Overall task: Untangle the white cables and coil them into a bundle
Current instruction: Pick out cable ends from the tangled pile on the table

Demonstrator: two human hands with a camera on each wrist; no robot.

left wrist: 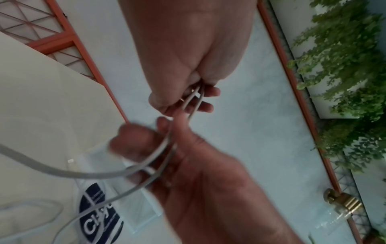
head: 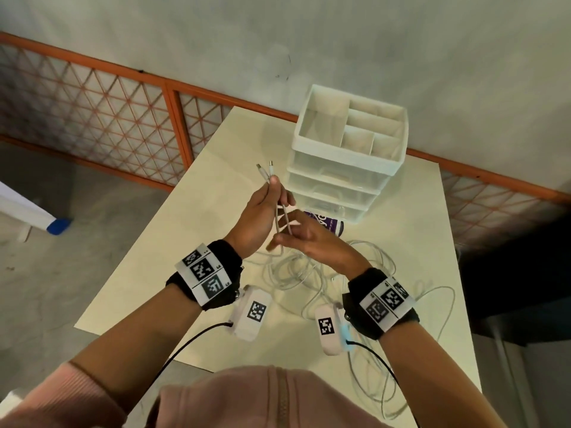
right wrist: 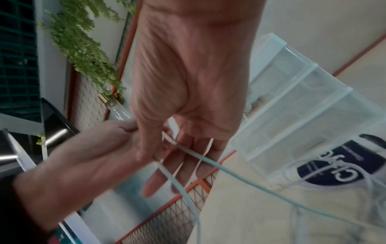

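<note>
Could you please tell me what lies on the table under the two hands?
A loose tangle of white cables lies on the table; the right hand hides part of it.

Pale grey wall (head: 340, 32), orange-framed lattice fence (head: 92, 103) along its base, grey concrete floor (head: 61, 273), cream tabletop (head: 408, 217), green leafy plants (left wrist: 344, 66) near the fence.

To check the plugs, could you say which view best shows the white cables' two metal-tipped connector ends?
The head view: both metal-tipped connector ends stick out beyond the left hand. Both wrist views show only white cable strands.
</note>
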